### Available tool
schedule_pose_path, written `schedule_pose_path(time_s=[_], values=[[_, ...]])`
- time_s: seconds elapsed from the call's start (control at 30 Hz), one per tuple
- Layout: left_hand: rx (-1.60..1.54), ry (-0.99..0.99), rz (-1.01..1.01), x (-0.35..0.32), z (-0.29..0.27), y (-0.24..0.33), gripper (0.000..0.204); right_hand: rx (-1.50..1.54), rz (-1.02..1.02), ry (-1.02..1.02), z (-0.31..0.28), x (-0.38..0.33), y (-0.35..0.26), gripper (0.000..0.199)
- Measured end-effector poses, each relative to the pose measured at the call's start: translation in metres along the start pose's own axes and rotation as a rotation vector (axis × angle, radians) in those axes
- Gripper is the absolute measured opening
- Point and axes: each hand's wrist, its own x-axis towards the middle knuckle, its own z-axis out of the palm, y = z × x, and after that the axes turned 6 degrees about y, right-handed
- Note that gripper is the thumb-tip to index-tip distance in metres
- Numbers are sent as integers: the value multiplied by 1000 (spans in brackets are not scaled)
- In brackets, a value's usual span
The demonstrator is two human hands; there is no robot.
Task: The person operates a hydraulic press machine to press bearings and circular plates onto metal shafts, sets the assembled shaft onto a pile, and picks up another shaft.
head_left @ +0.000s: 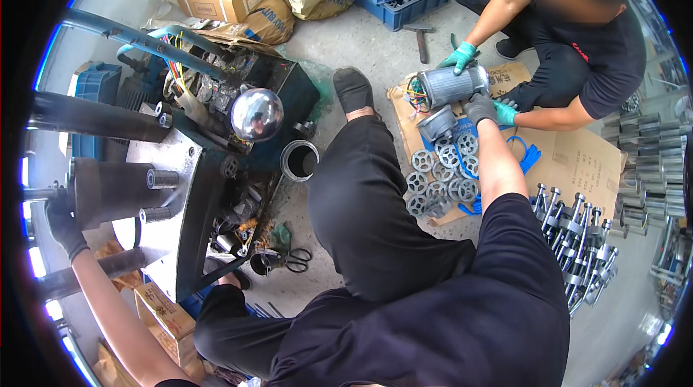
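Note:
At the far left, my left hand [65,227], in a dark grey glove, is closed at a thin metal rod [42,193] beside the machine's thick dark cylinder [108,192]; its fingertips are partly hidden. My right hand [481,107], also grey-gloved, grips the lower right end of a grey finned electric motor [449,88] with coloured wires at its left end. A co-worker's teal-gloved hand [460,57] rests on top of the motor, and their other hand [505,111] is next to mine. Below it lie a grey motor end piece [437,124] and several round spoked metal discs [437,174].
Flattened cardboard [577,163] lies under the parts. Several bolt-like metal shafts [577,242] stand on the right. A hammer [421,42] lies near blue crates [401,8]. The machine [166,206] bears a shiny ball [257,115]; scissors [298,261] lie on the floor.

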Motion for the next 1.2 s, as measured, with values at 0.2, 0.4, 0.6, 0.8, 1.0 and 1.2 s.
schedule_pose_path(time_s=[0.2,0.4,0.6,0.8,1.0,1.2], values=[[394,-135,355,14,6,-14,25,-88,-53,-9,4,15,10,41],[863,-119,692,7,15,-12,18,-66,22,-78,-11,22,6,47],[772,-153,684,-4,18,-2,16,-51,7,-37,6,19,-1,41],[840,-181,750,-5,34,7,19,-666,-595,-376,37,55,46,35],[754,23,461,20,-59,36,22,212,-186,-331,80,-50,9,46],[781,-7,504,-9,52,-37,26,150,-93,-186,41,-166,38,52]])
